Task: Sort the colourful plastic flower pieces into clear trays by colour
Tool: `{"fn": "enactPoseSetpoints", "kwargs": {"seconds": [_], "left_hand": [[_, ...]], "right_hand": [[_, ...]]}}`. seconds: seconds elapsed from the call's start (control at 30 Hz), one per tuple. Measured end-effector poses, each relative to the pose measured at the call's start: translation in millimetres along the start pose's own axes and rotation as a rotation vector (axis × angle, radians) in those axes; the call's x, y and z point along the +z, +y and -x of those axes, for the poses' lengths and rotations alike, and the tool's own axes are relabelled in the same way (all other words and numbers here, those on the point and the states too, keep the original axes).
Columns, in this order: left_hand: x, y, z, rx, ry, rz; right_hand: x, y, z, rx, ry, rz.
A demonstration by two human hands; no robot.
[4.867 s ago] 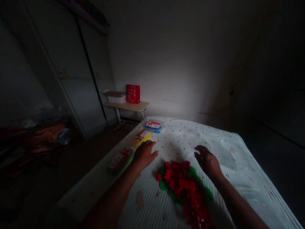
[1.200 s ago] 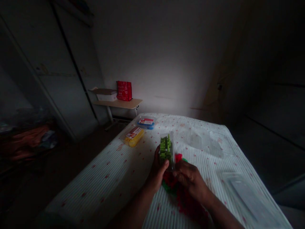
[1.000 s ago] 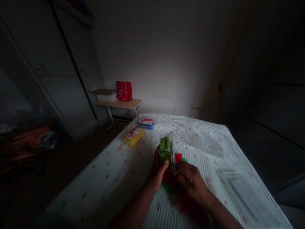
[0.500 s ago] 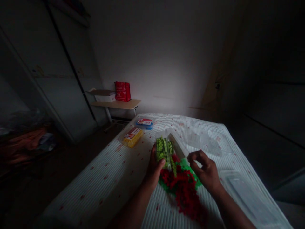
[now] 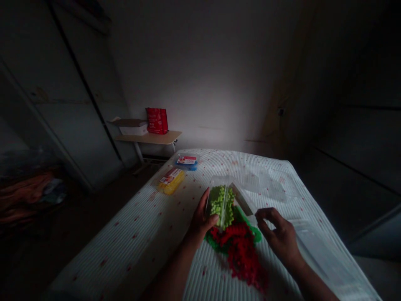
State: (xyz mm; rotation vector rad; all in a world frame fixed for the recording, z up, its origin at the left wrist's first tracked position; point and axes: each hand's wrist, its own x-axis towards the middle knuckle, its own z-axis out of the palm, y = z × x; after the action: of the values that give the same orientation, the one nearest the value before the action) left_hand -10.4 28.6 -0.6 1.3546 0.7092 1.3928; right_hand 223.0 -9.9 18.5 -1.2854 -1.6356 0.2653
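Note:
My left hand is wrapped round the left side of a clear plastic box, thumb over its near edge. The box is tilted and holds bumpy light-green strips. My right hand is closed in a pinch at the near right corner of the box's clear hinged lid, which stands swung open to the right. Just below the box, a heap of red bumpy strips lies on the striped cloth, with bright green pieces beside and partly under it.
A closed box of yellow pieces and one of blue pieces sit at the far left of the cloth-covered surface. Clear plastic containers lie at the far right, another nearer. Behind, a small table holds a red bag.
The lid has swung further to the right with my right hand at its corner. More of the light-green strips show inside the box. The view has shifted slightly.

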Motion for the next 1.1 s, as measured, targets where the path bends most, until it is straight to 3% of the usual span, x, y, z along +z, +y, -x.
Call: {"fn": "enactPoseSetpoints", "kwargs": {"seconds": [0.23,0.47,0.6,0.77,0.93,1.1], "left_hand": [[-0.7,8.1,-1.4,-0.012,-0.098,0.011],[-12.0,8.4,-3.2,0.053,-0.105,0.012],[-15.2,23.1,-1.7,0.097,-0.091,-0.136],[-10.0,27.1,-3.7,0.108,0.051,-0.138],[-8.7,20.2,-33.1,-0.175,0.221,0.177],[-12.3,2.8,-84.0,-0.548,0.210,0.347]], "right_hand": [[-4.6,7.8,7.5,-0.009,-0.012,0.025],[-7.3,12.8,7.1,-0.219,0.009,0.167],[-8.3,14.1,7.6,-0.393,-0.005,0.269],[-10.8,10.8,7.5,-0.416,0.047,0.312],[-16.9,4.6,4.5,-0.367,0.167,0.287],[-22.4,9.6,3.6,-0.294,0.271,0.303]]}}
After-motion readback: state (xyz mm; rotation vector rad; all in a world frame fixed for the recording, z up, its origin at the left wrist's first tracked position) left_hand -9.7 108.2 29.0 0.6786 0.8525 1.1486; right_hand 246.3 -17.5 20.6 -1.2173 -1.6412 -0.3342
